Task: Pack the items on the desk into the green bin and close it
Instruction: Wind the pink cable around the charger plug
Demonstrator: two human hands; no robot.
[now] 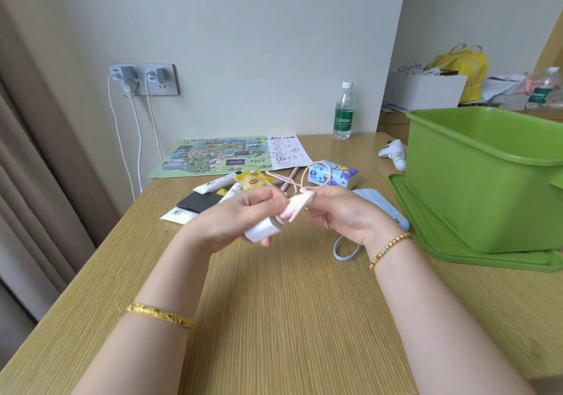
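**Both hands busy with a white charger and its pink cable above the tabletop**

Head view: the left hand (240,218) is raised above the tabletop (274,288), palm turned inward, fingers curled round a small white charger (262,231) and gripping it. A gold bangle (160,315) sits on that forearm. The right hand (344,215) is level with it and just beside it, fingers bent, pinching a pink cable (297,205) that is bunched against the charger and loops up behind the fingers. A beaded gold bracelet (390,250) circles the right wrist.

The green bin (487,187) stands open at the right side of the tabletop, resting on its green lid (432,236), which lies flat beneath it. Beyond the hands lie a yellow tea sachet (253,179), white tubes (213,185), a dark flat card (198,202), a blue tissue pack (332,175) and a pale blue case (384,207) with a grey strap (345,250). A printed map (213,157) lies flat near the wall, with a water bottle (344,111) upright behind it and a white controller (393,154) just beside the bin.

The wall is pale, with a socket panel (144,79) holding plugs with white leads hanging down. A beige curtain (33,151) hangs at the left. A yellow bag (466,65) and a white box (426,90) sit on a further surface at the right.
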